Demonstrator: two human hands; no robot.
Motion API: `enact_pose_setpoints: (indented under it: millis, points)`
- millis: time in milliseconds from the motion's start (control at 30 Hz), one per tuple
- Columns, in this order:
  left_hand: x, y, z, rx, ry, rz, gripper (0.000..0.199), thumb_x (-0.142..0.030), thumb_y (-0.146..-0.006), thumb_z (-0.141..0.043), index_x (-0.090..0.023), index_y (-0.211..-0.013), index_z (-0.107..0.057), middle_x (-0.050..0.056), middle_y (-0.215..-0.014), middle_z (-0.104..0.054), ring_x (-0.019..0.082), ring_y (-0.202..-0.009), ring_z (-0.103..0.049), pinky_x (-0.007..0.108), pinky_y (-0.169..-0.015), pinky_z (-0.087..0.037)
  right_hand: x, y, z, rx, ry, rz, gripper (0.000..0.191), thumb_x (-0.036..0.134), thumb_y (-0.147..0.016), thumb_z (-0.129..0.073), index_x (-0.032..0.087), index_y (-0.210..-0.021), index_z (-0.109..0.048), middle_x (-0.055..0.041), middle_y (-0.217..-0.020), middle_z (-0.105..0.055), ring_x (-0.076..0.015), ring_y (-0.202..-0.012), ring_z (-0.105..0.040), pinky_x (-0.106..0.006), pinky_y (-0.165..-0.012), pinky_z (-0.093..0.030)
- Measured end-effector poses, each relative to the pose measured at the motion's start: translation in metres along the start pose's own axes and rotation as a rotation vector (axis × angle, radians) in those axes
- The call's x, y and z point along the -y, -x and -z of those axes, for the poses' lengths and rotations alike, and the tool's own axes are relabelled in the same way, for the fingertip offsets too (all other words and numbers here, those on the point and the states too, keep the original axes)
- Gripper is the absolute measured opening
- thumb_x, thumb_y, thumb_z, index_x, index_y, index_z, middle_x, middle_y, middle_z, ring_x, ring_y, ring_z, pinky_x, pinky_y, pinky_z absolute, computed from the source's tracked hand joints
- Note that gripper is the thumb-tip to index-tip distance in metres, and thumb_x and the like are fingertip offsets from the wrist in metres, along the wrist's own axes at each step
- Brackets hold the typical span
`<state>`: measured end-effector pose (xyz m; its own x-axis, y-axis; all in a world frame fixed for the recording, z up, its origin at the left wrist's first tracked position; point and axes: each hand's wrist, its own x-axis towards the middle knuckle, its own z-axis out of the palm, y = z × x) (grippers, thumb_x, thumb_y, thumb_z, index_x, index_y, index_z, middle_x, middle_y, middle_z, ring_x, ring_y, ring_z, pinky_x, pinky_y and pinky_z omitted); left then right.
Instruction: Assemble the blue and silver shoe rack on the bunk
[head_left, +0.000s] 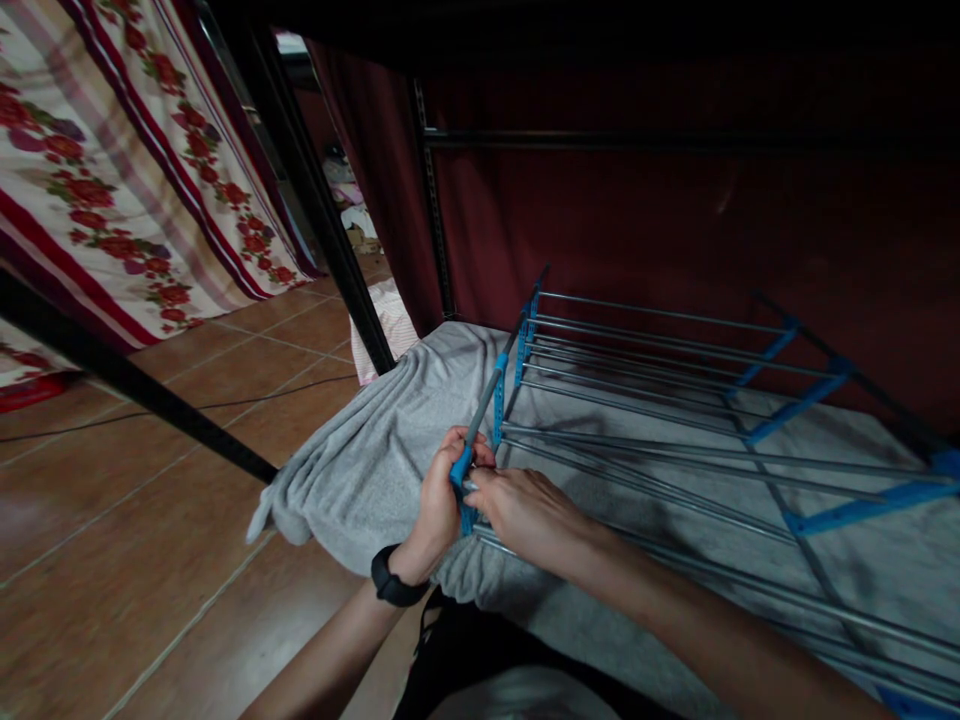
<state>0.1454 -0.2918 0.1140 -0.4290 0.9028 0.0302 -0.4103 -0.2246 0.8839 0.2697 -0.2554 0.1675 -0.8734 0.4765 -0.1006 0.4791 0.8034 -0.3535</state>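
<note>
A rack of grey metal rods (637,400) with blue plastic brackets (799,402) lies on a grey blanket. My left hand (442,487), with a black band at the wrist, is wrapped round the blue joint (461,466) at the near left end of the rack's side pole. Against the same joint, from the right, my right hand (517,510) has its fingers closed on a rod end. The fingertips of both hands nearly meet and partly hide the joint.
The grey blanket (360,450) covers a low surface inside a black metal frame (315,200). Behind hangs a dark red curtain (637,220). A floral curtain (112,180) hangs at the left above the tiled floor (187,520), where a thin cable (247,402) runs.
</note>
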Motion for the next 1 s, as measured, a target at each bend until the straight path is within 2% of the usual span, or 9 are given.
enact_pose_setpoints:
  millis: [200, 433, 533, 600, 700, 800, 867, 933, 1000]
  points:
    - [0.003, 0.0, 0.002, 0.001, -0.021, 0.003, 0.02, -0.039, -0.084, -0.053, -0.019, -0.084, -0.058, 0.002, -0.074, -0.066, 0.02, -0.077, -0.064, 0.032, -0.076, -0.047, -0.001, -0.001, -0.001, -0.017, -0.006, 0.006, 0.028, 0.032, -0.106, -0.042, 0.016, -0.115, -0.063, -0.0116, -0.104, -0.075, -0.0224, -0.095, -0.072, -0.031, -0.079, -0.051]
    - [0.004, -0.002, 0.001, 0.013, -0.06, -0.019, 0.018, -0.039, -0.082, -0.053, -0.021, -0.084, -0.056, 0.0, -0.071, -0.064, 0.02, -0.073, -0.062, 0.032, -0.072, -0.047, 0.0, -0.002, -0.003, -0.002, 0.029, 0.001, 0.031, 0.032, -0.106, -0.042, 0.014, -0.114, -0.065, -0.0134, -0.105, -0.074, -0.024, -0.095, -0.073, -0.033, -0.08, -0.053]
    - [0.005, -0.002, 0.005, 0.057, -0.068, -0.004, 0.019, -0.04, -0.083, -0.053, -0.022, -0.085, -0.056, 0.0, -0.07, -0.064, 0.019, -0.07, -0.061, 0.032, -0.073, -0.048, 0.002, -0.002, -0.005, -0.051, 0.062, -0.001, 0.031, 0.032, -0.106, -0.042, 0.014, -0.114, -0.066, -0.0132, -0.104, -0.075, -0.0245, -0.095, -0.073, -0.034, -0.08, -0.055]
    - [0.005, -0.002, 0.007, 0.058, -0.079, 0.015, 0.019, -0.04, -0.083, -0.054, -0.021, -0.087, -0.058, 0.0, -0.075, -0.065, 0.018, -0.07, -0.061, 0.031, -0.072, -0.049, 0.006, 0.005, -0.01, -0.149, 0.122, -0.021, 0.035, 0.036, -0.106, -0.044, 0.012, -0.122, -0.063, -0.0159, -0.115, -0.073, -0.0261, -0.103, -0.07, -0.037, -0.086, -0.055]
    - [0.004, -0.002, 0.009, 0.038, -0.075, 0.048, 0.022, -0.04, -0.082, -0.056, -0.02, -0.091, -0.059, 0.001, -0.079, -0.066, 0.016, -0.067, -0.059, 0.028, -0.064, -0.047, 0.013, 0.031, -0.027, -0.396, 0.247, -0.006, 0.05, 0.037, -0.104, -0.047, 0.007, -0.144, -0.049, -0.0215, -0.14, -0.059, -0.0288, -0.125, -0.059, -0.042, -0.103, -0.048]
    - [0.003, -0.002, 0.007, 0.094, -0.083, 0.089, 0.029, -0.046, -0.084, -0.052, -0.019, -0.092, -0.059, 0.001, -0.068, -0.063, 0.014, -0.054, -0.051, 0.025, -0.049, -0.037, 0.014, 0.064, -0.061, -0.529, 0.279, 0.162, 0.046, 0.024, -0.105, -0.042, 0.015, -0.15, -0.045, -0.0144, -0.142, -0.06, -0.023, -0.131, -0.054, -0.035, -0.111, -0.041]
    - [0.003, -0.002, 0.006, 0.123, -0.105, 0.089, 0.033, -0.049, -0.085, -0.049, -0.019, -0.093, -0.06, 0.0, -0.061, -0.059, 0.013, -0.047, -0.045, 0.025, -0.043, -0.03, 0.008, 0.077, -0.087, -0.486, 0.237, 0.18, 0.043, 0.02, -0.104, -0.04, 0.019, -0.146, -0.051, -0.0099, -0.136, -0.065, -0.02, -0.126, -0.057, -0.032, -0.111, -0.041]
    - [0.002, -0.002, 0.005, 0.118, -0.124, 0.067, 0.035, -0.05, -0.084, -0.049, -0.018, -0.092, -0.061, -0.001, -0.059, -0.057, 0.013, -0.047, -0.043, 0.025, -0.042, -0.028, -0.005, 0.077, -0.109, -0.417, 0.227, 0.034, 0.043, 0.018, -0.102, -0.043, 0.015, -0.145, -0.052, -0.0124, -0.141, -0.061, -0.0227, -0.129, -0.055, -0.036, -0.112, -0.04]
    - [0.001, -0.002, 0.004, 0.11, -0.139, 0.047, 0.035, -0.05, -0.084, -0.049, -0.018, -0.09, -0.062, 0.0, -0.06, -0.057, 0.014, -0.049, -0.045, 0.026, -0.043, -0.03, -0.02, 0.066, -0.121, -0.31, 0.236, -0.135, 0.047, 0.014, -0.1, -0.044, 0.01, -0.146, -0.051, -0.0173, -0.139, -0.061, -0.0267, -0.128, -0.057, -0.041, -0.11, -0.043]
